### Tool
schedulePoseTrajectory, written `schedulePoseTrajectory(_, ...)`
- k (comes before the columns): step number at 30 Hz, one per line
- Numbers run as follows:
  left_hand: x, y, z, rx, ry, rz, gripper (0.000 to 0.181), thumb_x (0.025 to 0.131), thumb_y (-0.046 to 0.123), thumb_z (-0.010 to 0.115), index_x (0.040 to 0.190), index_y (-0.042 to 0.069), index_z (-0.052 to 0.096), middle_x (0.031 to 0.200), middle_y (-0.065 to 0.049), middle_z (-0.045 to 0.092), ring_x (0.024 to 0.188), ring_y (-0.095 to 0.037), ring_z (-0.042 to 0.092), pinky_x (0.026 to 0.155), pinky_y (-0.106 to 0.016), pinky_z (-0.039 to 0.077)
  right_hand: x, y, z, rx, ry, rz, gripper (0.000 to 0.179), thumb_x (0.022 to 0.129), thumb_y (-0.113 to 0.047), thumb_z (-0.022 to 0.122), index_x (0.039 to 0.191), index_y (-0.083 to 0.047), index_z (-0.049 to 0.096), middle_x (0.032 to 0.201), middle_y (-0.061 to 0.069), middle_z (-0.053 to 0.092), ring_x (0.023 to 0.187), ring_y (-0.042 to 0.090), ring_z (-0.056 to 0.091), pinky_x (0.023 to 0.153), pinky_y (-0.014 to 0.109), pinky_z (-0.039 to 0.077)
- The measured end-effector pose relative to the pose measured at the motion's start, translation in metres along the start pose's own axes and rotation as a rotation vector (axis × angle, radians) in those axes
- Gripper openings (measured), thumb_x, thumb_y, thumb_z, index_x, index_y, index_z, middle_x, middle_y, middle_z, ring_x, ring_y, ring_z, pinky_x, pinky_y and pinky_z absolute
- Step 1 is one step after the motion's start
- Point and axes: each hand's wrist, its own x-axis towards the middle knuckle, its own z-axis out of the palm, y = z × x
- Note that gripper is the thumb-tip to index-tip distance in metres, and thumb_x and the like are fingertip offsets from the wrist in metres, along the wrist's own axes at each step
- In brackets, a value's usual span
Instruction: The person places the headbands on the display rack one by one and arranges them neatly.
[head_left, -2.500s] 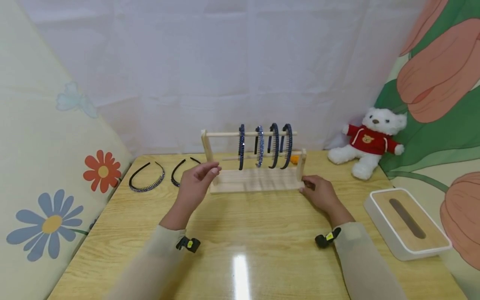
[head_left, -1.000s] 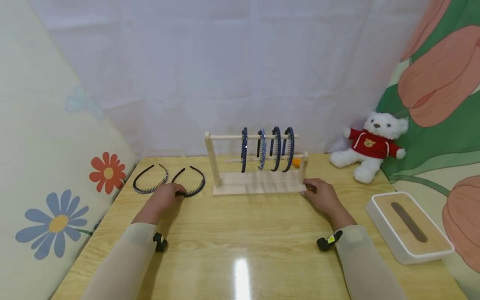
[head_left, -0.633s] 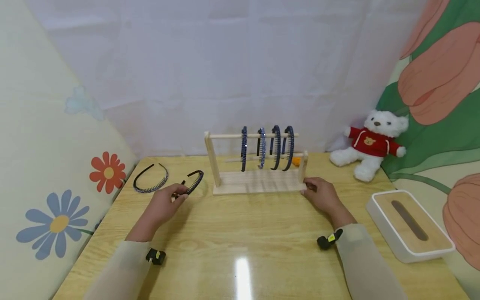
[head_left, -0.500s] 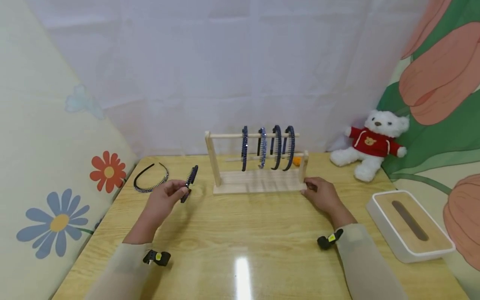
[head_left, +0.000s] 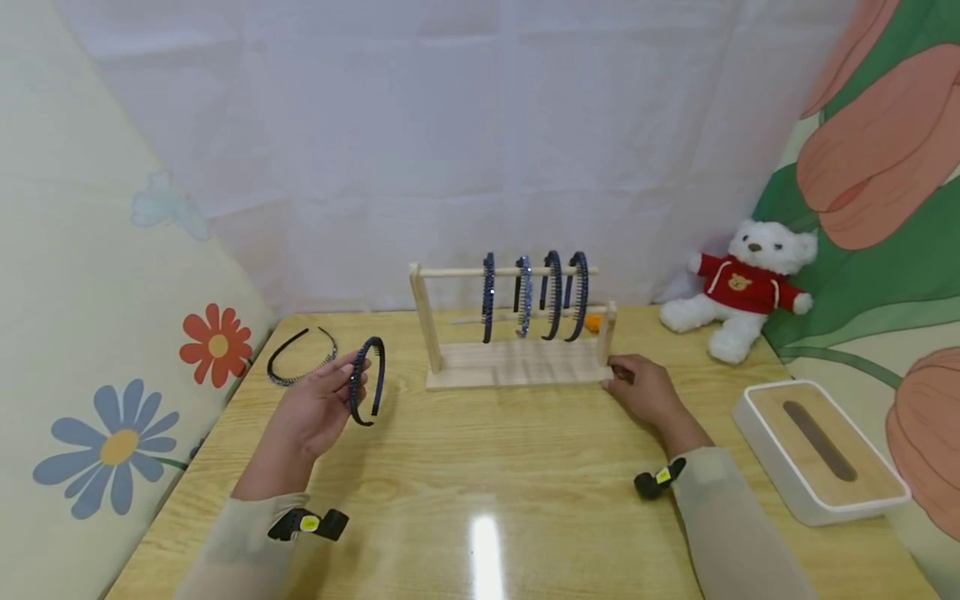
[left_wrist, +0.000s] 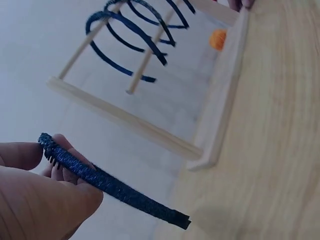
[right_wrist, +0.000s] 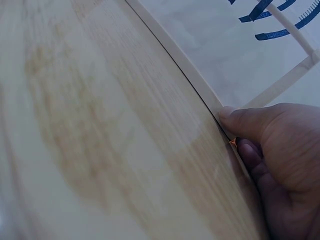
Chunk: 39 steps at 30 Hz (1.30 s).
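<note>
My left hand (head_left: 318,408) holds a dark blue toothed headband (head_left: 380,379) above the table, left of the wooden rack. The left wrist view shows thumb and fingers pinching this headband (left_wrist: 125,192) near one end of its band, with its free arm pointing away. Several dark blue and glittery headbands (head_left: 553,296) hang on the upper bar of the wooden rack (head_left: 495,375). At the rack's right end, my right hand (head_left: 645,390) grips the base's corner; in the right wrist view its thumb (right_wrist: 240,119) lies on the base edge. Another headband (head_left: 279,354) lies on the table, partly behind my left hand.
A white teddy bear (head_left: 738,287) in a red top sits at the back right. Nearer on the right stands a white tissue box (head_left: 795,442) with a wooden lid. Something small and orange (head_left: 592,322) is behind the rack. A white cloth hangs behind the table.
My left hand went from the rack's left post to the nearer headband, picked it up and turned it upright, drawing it slightly left. My right hand stayed at the rack's corner.
</note>
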Motion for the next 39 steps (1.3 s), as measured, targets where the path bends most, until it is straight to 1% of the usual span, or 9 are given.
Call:
schedulePoseTrajectory(4,-0.009,0.009,0.011,-0.039,-0.022,0.083,0.034,0.116,0.010,0.050,0.119,0.023,0.081,0.118,0.006,0.074,0.105,-0.008,0.066,0.093,-0.020,0.055,0.000,-0.001,-0.001,-0.005,-0.001,0.000,0.045,0.102,-0.014,0.078,0.142,0.003,0.069,0.133,0.026,0.072,0.125,0.044,0.068,0.111,0.060,0.054)
schedulePoseTrajectory(8,-0.015,0.020,0.024,-0.075,-0.014,0.188,0.034,0.115,0.008,0.051,0.118,0.020,0.083,0.116,0.005,0.076,0.102,-0.009,0.067,0.087,-0.020,0.054,0.000,-0.001,-0.001,-0.010,-0.009,0.009,0.045,0.102,-0.015,0.078,0.143,0.003,0.068,0.135,0.026,0.071,0.126,0.044,0.068,0.112,0.060,0.054)
schedulePoseTrajectory(12,-0.019,0.036,0.038,-0.220,0.002,0.278,0.030,0.113,0.003,0.055,0.119,0.011,0.083,0.113,-0.001,0.079,0.097,-0.013,0.071,0.085,-0.022,0.055,0.000,-0.001,-0.001,-0.011,-0.009,0.008,0.046,0.102,-0.015,0.078,0.143,0.003,0.068,0.135,0.026,0.071,0.127,0.044,0.067,0.112,0.060,0.054)
schedulePoseTrajectory(15,-0.021,0.049,0.050,-0.334,0.026,0.337,0.027,0.110,0.000,0.058,0.123,0.005,0.081,0.114,-0.006,0.079,0.098,-0.017,0.070,0.089,-0.024,0.056,0.000,0.000,-0.001,-0.010,-0.006,0.001,0.045,0.102,-0.015,0.078,0.143,0.003,0.068,0.134,0.026,0.071,0.126,0.044,0.067,0.112,0.060,0.054)
schedulePoseTrajectory(21,-0.019,0.073,0.076,-0.450,0.052,0.469,0.029,0.108,-0.004,0.062,0.133,-0.003,0.074,0.119,-0.013,0.074,0.104,-0.022,0.064,0.096,-0.027,0.056,-0.001,0.000,0.000,-0.007,-0.005,0.001,0.045,0.102,-0.015,0.078,0.142,0.003,0.069,0.133,0.026,0.071,0.125,0.044,0.068,0.112,0.060,0.054)
schedulePoseTrajectory(25,-0.017,0.086,0.096,-0.475,0.029,0.526,0.034,0.105,-0.004,0.065,0.139,-0.005,0.070,0.121,-0.015,0.071,0.105,-0.024,0.062,0.095,-0.028,0.058,-0.001,-0.001,0.000,-0.010,-0.006,0.001,0.044,0.102,-0.014,0.077,0.142,0.003,0.069,0.134,0.026,0.071,0.126,0.044,0.067,0.112,0.061,0.053)
schedulePoseTrajectory(32,-0.002,0.094,0.133,-0.465,-0.035,0.611,0.025,0.105,-0.006,0.065,0.128,-0.006,0.075,0.110,-0.016,0.076,0.093,-0.023,0.072,0.087,-0.027,0.063,0.001,0.000,0.000,-0.015,0.005,-0.018,0.043,0.101,-0.013,0.078,0.140,0.003,0.070,0.131,0.025,0.072,0.123,0.043,0.068,0.111,0.060,0.054)
schedulePoseTrajectory(35,0.008,0.092,0.143,-0.443,-0.064,0.610,0.024,0.106,-0.007,0.063,0.125,-0.003,0.077,0.108,-0.015,0.078,0.093,-0.021,0.072,0.086,-0.026,0.063,0.001,0.001,0.000,-0.012,0.003,-0.010,0.043,0.101,-0.013,0.078,0.140,0.003,0.070,0.131,0.025,0.072,0.123,0.042,0.068,0.111,0.060,0.054)
schedulePoseTrajectory(39,0.021,0.088,0.154,-0.381,-0.053,0.578,0.026,0.108,-0.007,0.060,0.120,0.002,0.080,0.108,-0.011,0.079,0.095,-0.019,0.072,0.086,-0.025,0.062,0.001,0.002,0.000,-0.011,0.000,-0.001,0.044,0.101,-0.014,0.078,0.141,0.003,0.069,0.132,0.025,0.072,0.123,0.042,0.068,0.111,0.060,0.054)
